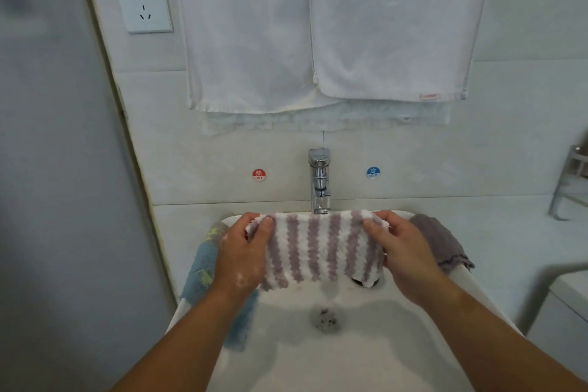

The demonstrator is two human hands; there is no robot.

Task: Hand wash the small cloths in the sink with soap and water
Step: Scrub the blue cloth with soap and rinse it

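– While both hands hold it up over the basin, the striped cloth hangs spread flat, just under the spout of the tap and above the sink. The left hand has the left edge, and the right hand has the right.

– What's the grip like?

– Thumbs are on the near face and fingers are curled round behind, each hand pinching a top corner. There are suds on the left hand and wrist.

– So the cloth's long axis runs side to side, hand to hand?

– Exactly, with the purple stripes standing upright across it. I'd say that line is what the next move turns on. The cloth lies between the hands, no nearer one than the other. To rub it, the hands would need to come toward each other along that axis and bunch the fabric. To wet it, they'd need to lift the top edge into line with the spout.

– Is the water running?

– Can't tell. A pale blur drops from the cloth's lower edge toward the drain. It could be drips or a stream.

– Any other cloths in sight?

– Two. A blue cloth is draped over the left rim, just beside the left wrist. A grey-purple cloth sits on the right rim, beyond the right hand. My guess is the job is somewhere in the middle.
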